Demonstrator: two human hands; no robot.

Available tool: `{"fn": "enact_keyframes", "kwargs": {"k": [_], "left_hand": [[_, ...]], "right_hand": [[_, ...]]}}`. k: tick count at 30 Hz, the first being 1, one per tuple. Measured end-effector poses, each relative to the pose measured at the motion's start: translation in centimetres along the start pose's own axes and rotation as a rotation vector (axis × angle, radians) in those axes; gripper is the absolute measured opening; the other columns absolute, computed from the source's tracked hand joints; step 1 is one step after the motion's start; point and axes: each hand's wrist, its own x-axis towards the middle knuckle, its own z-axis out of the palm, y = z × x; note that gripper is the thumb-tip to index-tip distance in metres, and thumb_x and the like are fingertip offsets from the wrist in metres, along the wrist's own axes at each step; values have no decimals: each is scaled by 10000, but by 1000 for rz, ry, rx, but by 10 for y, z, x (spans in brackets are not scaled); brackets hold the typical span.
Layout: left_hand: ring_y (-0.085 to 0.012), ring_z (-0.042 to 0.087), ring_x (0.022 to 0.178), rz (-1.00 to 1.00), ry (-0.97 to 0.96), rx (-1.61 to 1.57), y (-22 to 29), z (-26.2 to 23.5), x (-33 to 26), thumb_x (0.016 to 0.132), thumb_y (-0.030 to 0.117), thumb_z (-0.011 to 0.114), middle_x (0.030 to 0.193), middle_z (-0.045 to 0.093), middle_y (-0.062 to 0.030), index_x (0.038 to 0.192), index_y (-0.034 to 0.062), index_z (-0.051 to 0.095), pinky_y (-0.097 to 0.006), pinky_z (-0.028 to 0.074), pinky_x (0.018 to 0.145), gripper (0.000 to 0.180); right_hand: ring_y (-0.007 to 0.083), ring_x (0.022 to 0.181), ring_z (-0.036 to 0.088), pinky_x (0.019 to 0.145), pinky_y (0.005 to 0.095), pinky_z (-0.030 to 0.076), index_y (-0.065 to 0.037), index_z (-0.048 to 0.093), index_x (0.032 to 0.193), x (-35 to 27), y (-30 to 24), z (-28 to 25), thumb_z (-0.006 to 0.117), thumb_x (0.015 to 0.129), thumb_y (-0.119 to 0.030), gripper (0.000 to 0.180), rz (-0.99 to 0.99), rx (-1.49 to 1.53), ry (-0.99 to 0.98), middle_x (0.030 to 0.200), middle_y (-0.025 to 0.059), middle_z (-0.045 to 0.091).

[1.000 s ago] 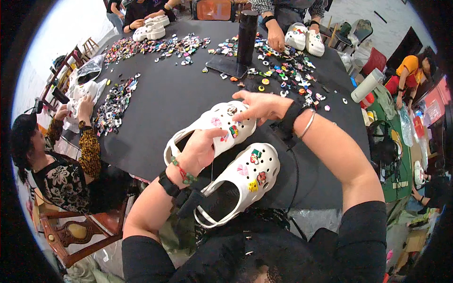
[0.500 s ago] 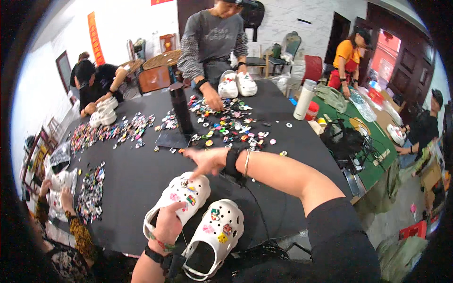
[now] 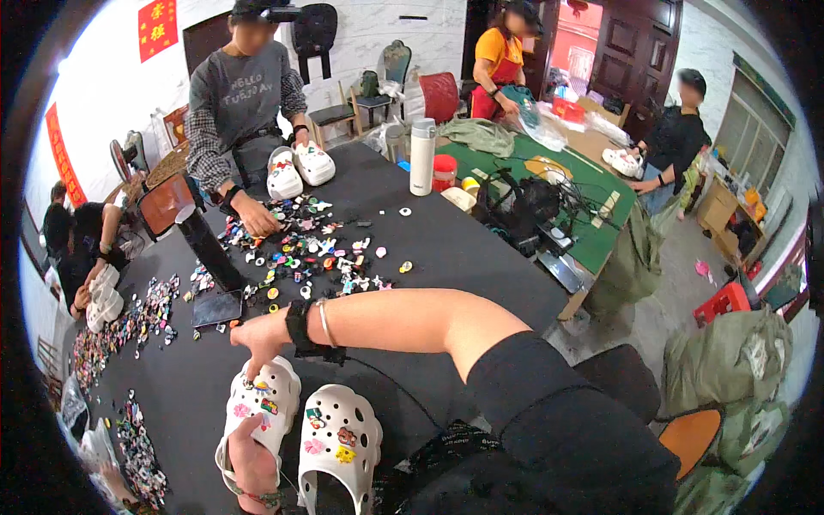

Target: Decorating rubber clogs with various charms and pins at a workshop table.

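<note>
A white clog [image 3: 287, 390] with colourful shoe charms on its toe lies on the black table. My left hand [image 3: 254, 459] grips it at the opening, thumb on the upper. My right hand [image 3: 263, 338] reaches over its toe, one finger down on the clog beside a small charm, the others stretched to the left. I see nothing held in that hand, though its underside is hidden. A second white clog [image 3: 365, 412], with several charms, rests just to the right, untouched by either hand.
Loose charms [image 3: 322, 249] lie in piles across the black table [image 3: 463, 343]. Beyond my right hand are a phone [image 3: 217, 309] and a dark bottle [image 3: 209, 249]. A white bottle [image 3: 422, 154] stands farther back. Co-workers handle white clogs around the tables; cables cover part of the green table [image 3: 592, 232].
The view has swung to the right, so the scene sits farther left. Both hands stay at the same clog, the right finger still on its toe.
</note>
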Motion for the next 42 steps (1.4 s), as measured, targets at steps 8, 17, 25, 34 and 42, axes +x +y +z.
{"fn": "enact_keyframes", "kwargs": {"k": [8, 17, 25, 34, 42], "left_hand": [[-330, 632, 1075, 17, 13, 13, -2, -20, 7, 787, -15, 519, 1216, 615, -173, 1325, -39, 464, -438, 524, 939, 541], [-257, 644, 1005, -450, -444, -207, 0, -111, 45, 913, 149, 518, 1137, 645, -174, 1317, 33, 514, -312, 531, 860, 421], [-298, 606, 1134, 33, 34, 155, -6, -35, 6, 767, -90, 513, 1264, 593, -160, 1326, -50, 477, -411, 504, 968, 562], [-302, 577, 1189, 55, 17, 18, -2, 9, 2, 767, -146, 464, 1292, 577, -157, 1359, -30, 435, -413, 481, 1020, 604], [-329, 608, 1134, -26, 57, 10, 5, -3, -5, 872, -54, 536, 1287, 566, -186, 1338, -42, 441, -432, 519, 975, 475]], "right_hand": [[278, 950, 670, 707, 397, 565, -15, 600, 1229, 3, -17, 6, 808, 694, -472, 733, 148, 118, -290, 1044, 154, 679], [275, 1025, 666, 761, 403, 566, -54, 542, 1313, 11, -5, 13, 807, 698, -472, 789, 80, -87, -316, 1163, 135, 665], [346, 1092, 626, 912, 488, 495, -76, 512, 1312, 22, -1, 40, 826, 693, -338, 742, 9, 50, -228, 1158, 210, 647], [415, 1070, 613, 896, 476, 491, -25, 458, 1337, -21, -37, 22, 810, 766, -234, 703, 151, 108, -104, 1141, 256, 633], [330, 1143, 595, 974, 388, 464, -25, 464, 1358, -40, -7, 20, 730, 820, -408, 712, 38, 266, -20, 1219, 233, 610]]}}
